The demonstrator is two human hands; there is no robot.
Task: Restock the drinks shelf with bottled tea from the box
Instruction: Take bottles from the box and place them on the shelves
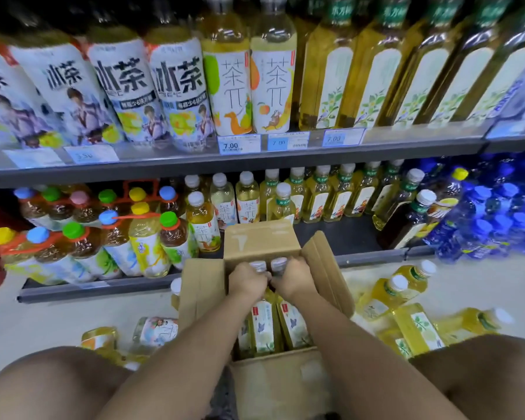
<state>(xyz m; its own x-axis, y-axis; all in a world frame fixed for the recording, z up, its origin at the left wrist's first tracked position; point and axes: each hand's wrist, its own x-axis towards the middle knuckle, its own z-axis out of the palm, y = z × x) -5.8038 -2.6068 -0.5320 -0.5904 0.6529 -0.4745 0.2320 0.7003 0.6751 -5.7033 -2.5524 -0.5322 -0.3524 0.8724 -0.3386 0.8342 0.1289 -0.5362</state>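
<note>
An open cardboard box point(256, 241) stands on the floor in front of the bottom drinks shelf point(355, 234). Inside it stand yellow tea bottles with white caps and pale labels. My left hand point(246, 283) grips the neck of one bottle point(262, 325), just under its cap. Right beside it, my right hand point(294, 280) grips the neck of the neighbouring bottle point(294, 324). Both hands are inside the box, knuckles nearly touching. The bottom shelf holds rows of similar tea bottles, with a bare dark gap behind the box's right flap.
Loose yellow tea bottles point(406, 310) lie on the floor right of the box, others point(155, 328) lie left of it. My knees frame the bottom corners. Colour-capped multipacks point(82, 237) fill the shelf's left, blue bottles point(497, 207) its right. An upper shelf point(255, 159) overhangs.
</note>
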